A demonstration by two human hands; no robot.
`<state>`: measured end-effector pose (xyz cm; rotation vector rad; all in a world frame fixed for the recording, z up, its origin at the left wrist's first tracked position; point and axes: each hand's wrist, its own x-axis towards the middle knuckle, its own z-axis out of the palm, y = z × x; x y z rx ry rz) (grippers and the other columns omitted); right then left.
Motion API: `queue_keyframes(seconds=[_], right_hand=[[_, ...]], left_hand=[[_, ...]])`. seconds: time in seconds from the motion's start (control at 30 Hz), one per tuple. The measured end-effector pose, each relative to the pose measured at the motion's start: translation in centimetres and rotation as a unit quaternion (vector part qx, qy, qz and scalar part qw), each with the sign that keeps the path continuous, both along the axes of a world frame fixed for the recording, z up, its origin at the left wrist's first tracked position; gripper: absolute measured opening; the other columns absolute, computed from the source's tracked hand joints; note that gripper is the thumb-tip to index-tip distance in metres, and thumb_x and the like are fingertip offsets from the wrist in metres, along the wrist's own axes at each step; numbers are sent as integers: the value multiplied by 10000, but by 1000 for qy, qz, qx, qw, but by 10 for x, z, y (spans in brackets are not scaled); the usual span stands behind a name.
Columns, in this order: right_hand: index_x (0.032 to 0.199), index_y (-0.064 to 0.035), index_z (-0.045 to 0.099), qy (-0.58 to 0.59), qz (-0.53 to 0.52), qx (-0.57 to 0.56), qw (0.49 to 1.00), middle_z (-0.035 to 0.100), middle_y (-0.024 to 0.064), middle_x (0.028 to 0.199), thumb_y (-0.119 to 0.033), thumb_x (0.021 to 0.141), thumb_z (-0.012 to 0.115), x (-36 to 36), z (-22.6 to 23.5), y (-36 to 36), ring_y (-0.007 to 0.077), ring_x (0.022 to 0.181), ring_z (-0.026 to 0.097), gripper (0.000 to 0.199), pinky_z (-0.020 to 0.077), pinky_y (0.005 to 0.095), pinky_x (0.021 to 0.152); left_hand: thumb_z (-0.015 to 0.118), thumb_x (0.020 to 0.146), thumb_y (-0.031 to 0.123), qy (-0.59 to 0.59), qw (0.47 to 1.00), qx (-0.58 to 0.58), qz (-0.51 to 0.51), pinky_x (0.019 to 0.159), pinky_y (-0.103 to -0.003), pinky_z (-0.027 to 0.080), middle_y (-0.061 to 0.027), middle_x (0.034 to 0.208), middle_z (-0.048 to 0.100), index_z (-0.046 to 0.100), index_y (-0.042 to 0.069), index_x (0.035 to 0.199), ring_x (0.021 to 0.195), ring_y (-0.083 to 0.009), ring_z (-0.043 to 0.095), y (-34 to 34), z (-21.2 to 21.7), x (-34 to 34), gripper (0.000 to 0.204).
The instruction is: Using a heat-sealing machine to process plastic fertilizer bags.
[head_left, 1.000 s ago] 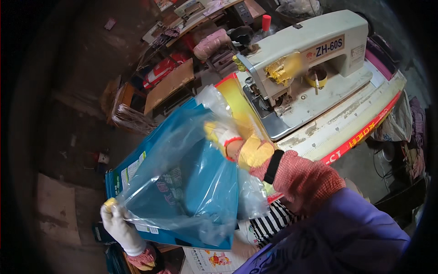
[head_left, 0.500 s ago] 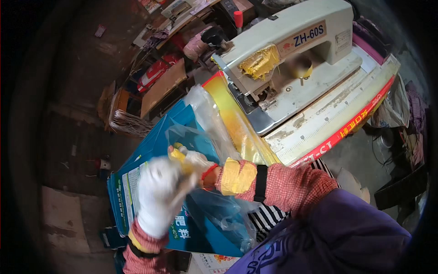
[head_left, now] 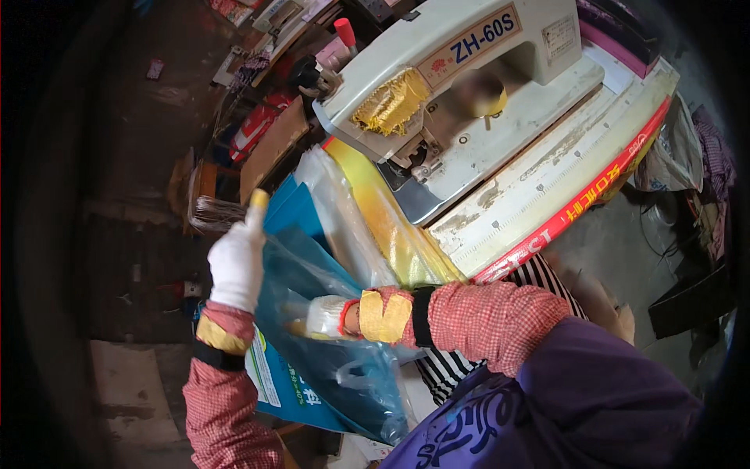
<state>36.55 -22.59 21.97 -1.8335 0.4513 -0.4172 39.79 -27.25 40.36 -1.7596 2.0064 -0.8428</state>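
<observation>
My left hand (head_left: 237,266), in a white glove, is at the left side of a blue printed bag (head_left: 301,207). One yellow-tipped finger stretches away from me, so this hand looks open; its other fingers are mostly hidden. My right hand (head_left: 324,316), also white-gloved with yellow on its fingers, lies low over the bag and points left. Clear plastic film (head_left: 355,363) covers its fingers, which look extended and open, though the film blurs them. The film spreads across the bag between my two hands.
A large pale sewing machine (head_left: 531,62) stands on a white table (head_left: 539,207) with a red edge strip at the right. Yellow and clear plastic sheets (head_left: 375,203) hang beside it. A brown board (head_left: 273,144) and a red object (head_left: 254,133) are further left.
My left hand has moved left and away from my right hand, to the bag's side. My right hand is lower and under the film. The view has shifted slightly.
</observation>
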Motion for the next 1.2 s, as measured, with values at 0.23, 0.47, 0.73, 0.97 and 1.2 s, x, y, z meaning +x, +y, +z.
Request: queue_keyframes(seconds=[0.23, 0.47, 0.73, 0.97, 1.2], right_hand=[[1139, -103, 561, -4, 221, -33, 975, 634, 125, 1019, -326, 864, 465, -81, 25, 45, 269, 875, 624, 367, 475, 391, 802], [971, -87, 608, 156, 283, -194, 926, 633, 107, 864, -252, 825, 515, -224, -10, 36, 265, 741, 626, 239, 487, 387, 680], [726, -73, 660, 318, -184, -159, 916, 641, 106, 709, -203, 776, 583, -305, 5, -10, 268, 794, 642, 159, 503, 356, 646], [1259, -45, 424, 132, -287, -147, 937, 632, 149, 917, -336, 761, 673, -303, 35, -59, 301, 864, 620, 629, 498, 384, 717], [1313, -67, 391, -36, -182, 162, 969, 632, 127, 914, -182, 789, 652, -274, 40, -30, 212, 671, 620, 597, 491, 329, 597]], left_hand=[[560, 762, 137, -341, 936, -16, 81, 614, -319, 498, -40, 740, 636, 693, 136, 747, 752, -220, 644, -76, 45, -30, 134], [460, 858, 101, -151, 977, -123, 92, 730, -409, 514, -133, 1020, 602, 611, 77, 984, 881, -329, 627, -134, 57, -52, 198], [383, 900, 150, -116, 990, -52, 57, 718, -429, 516, -164, 927, 638, 567, 89, 963, 872, -333, 632, -137, 38, -57, 203], [409, 897, 105, -126, 990, -35, 46, 719, -407, 521, -140, 954, 640, 548, 93, 1042, 881, -317, 635, -133, 27, -69, 202], [396, 909, 130, -151, 986, -32, 66, 725, -411, 519, -142, 968, 638, 544, 112, 1080, 890, -314, 634, -126, 25, -72, 226]])
